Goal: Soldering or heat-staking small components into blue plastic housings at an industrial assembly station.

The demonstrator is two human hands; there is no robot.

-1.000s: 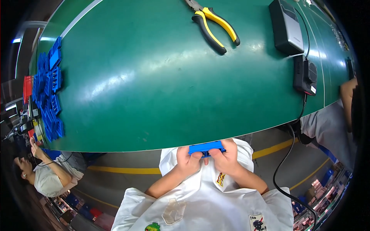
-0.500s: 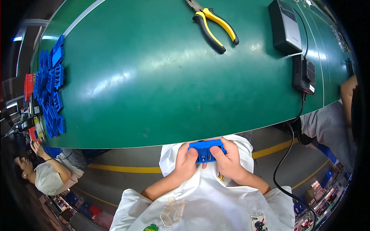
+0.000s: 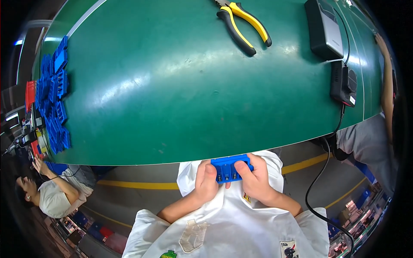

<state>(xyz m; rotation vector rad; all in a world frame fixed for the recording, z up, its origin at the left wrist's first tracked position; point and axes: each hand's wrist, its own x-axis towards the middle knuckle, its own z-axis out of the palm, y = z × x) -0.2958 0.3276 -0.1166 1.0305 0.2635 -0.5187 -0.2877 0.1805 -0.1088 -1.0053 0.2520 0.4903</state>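
Just below the table's front edge, a blue plastic tray-like part point(image 3: 230, 164) is held level between both my hands. Several open slots with small metal pieces show along its near side. My left hand point(image 3: 207, 180) is closed on its left end, the thumb along the side. Round the right end closes my right hand point(image 3: 254, 177), with its thumb pressed on the front face. A fingertip shows under the part; the other fingers are largely hidden behind it.
On the green table point(image 3: 172, 112) lie yellow-and-black pliers point(image 3: 245, 26) at the far side. Several similar blue parts point(image 3: 53, 94) are heaped at the left edge. A power bank point(image 3: 325, 30) and a cabled black device point(image 3: 344, 84) stand right. Co-workers sit left point(image 3: 60, 193) and right point(image 3: 365, 146).
The blue part has tipped slightly, so more of its slotted face shows. My left thumb has shifted a little outward. At the right, the co-worker's arm now reaches onto the table.
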